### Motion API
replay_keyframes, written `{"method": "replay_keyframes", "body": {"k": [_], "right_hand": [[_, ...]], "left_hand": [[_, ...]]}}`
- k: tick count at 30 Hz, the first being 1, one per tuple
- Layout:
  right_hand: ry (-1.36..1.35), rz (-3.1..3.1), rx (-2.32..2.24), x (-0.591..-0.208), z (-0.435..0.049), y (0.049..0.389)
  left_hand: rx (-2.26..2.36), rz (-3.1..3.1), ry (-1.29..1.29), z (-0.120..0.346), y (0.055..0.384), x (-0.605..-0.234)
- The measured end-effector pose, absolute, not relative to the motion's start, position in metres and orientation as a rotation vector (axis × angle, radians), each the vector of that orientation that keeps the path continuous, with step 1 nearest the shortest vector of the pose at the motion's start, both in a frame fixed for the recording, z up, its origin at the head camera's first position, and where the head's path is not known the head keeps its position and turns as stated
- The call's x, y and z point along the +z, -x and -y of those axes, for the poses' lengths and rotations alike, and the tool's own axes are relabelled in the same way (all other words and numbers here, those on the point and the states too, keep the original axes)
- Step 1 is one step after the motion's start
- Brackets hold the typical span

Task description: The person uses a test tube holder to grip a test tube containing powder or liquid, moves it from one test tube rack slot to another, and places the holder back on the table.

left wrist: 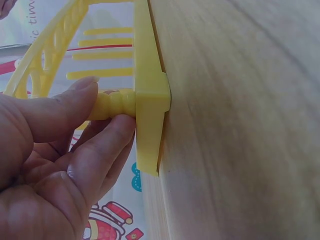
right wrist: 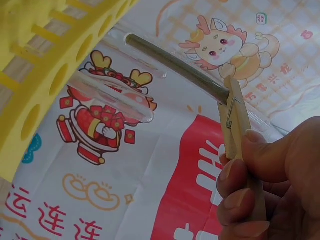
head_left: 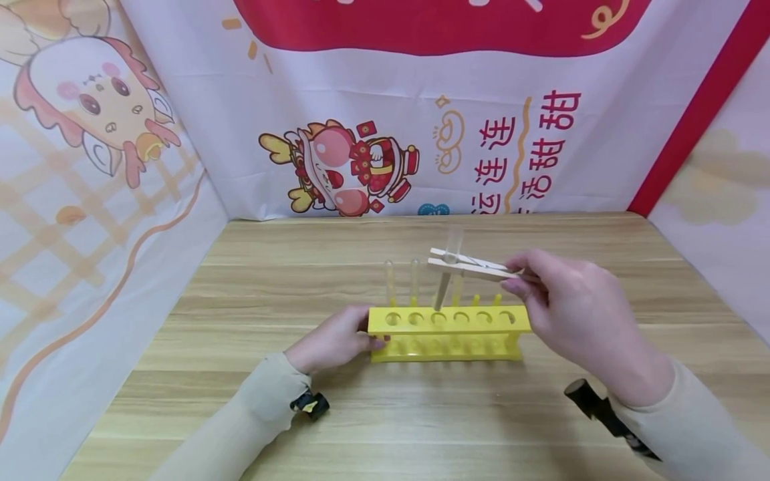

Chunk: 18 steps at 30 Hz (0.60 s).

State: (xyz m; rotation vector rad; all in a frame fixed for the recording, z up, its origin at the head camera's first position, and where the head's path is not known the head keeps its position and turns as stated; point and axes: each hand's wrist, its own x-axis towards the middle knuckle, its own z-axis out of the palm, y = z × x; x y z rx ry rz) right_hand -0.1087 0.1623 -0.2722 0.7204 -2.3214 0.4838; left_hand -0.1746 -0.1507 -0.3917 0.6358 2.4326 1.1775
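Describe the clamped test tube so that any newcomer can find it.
On the table stands a yellow rack. Near it, the right hand holds a wooden clamp gripping the test tube. Unlike the rack's clear tubes, this one looks dark inside.

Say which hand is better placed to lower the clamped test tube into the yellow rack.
Likely the right: the right hand grips the wooden clamp around the test tube, whose lower end is near the top of the yellow rack. The left hand holds the rack's end, so seems suited to steadying.
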Motion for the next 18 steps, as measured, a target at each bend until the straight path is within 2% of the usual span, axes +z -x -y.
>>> {"method": "replay_keyframes", "body": {"k": [18], "right_hand": [[-0.727,2.345,0.470,-0.284,-0.163,0.110]], "left_hand": [[1.188,-2.429,-0.628,0.151,0.176,-0.394]]}}
